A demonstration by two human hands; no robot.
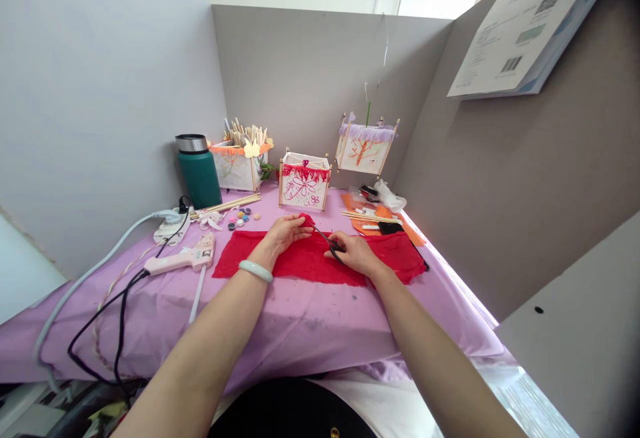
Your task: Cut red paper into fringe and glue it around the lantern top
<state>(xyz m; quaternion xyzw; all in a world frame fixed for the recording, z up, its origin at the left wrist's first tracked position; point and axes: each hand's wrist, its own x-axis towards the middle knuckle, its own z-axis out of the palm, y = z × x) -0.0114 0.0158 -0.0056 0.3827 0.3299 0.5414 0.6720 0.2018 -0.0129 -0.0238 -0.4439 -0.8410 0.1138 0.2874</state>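
A red sheet of thin paper (305, 261) lies spread on the purple tablecloth (300, 325). My left hand (286, 232), with a pale bangle on its wrist, pinches a raised fold of the red paper. My right hand (353, 252) is closed round the handles of black scissors (327, 241), whose blades point toward the lifted fold next to my left fingers.
A pink glue gun (183, 259) and its cables lie at the left, by a green flask (199, 171). Three paper lanterns (305, 181) stand at the back, one holding wooden sticks. Loose sticks, coloured buttons (243, 217) and orange paper (385, 219) lie around. Grey partitions enclose the desk.
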